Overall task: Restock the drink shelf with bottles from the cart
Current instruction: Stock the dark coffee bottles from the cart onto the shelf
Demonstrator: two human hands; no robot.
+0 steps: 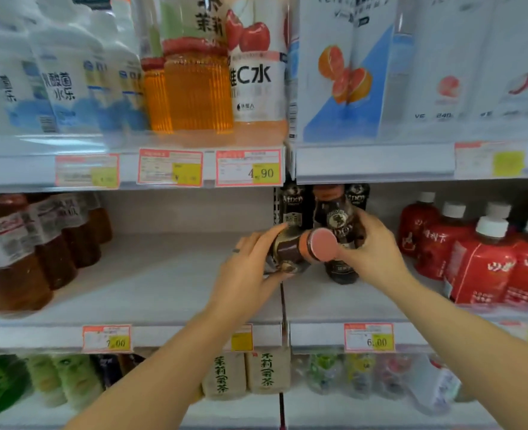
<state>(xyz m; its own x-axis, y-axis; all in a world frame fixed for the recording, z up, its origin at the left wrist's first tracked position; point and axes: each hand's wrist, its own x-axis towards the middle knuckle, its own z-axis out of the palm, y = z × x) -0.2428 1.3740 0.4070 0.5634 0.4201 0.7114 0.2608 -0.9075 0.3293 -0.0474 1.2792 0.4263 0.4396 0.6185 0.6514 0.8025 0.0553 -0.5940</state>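
Observation:
My left hand [250,268] grips a dark brown bottle with a pink cap [300,249], tipped so its cap points at me, just above the middle shelf [163,293]. My right hand [371,246] holds a second dark bottle [340,231] that stands upright on the shelf beside the first. Two more dark bottles of the same kind [293,206] stand behind them at the back of the shelf. The cart is out of view.
Amber tea bottles [23,252] fill the shelf's left end and red bottles with white caps [480,256] its right end. A bare stretch of shelf lies left of my hands. The shelf above holds white, orange and carton drinks; price tags [247,169] line the edges.

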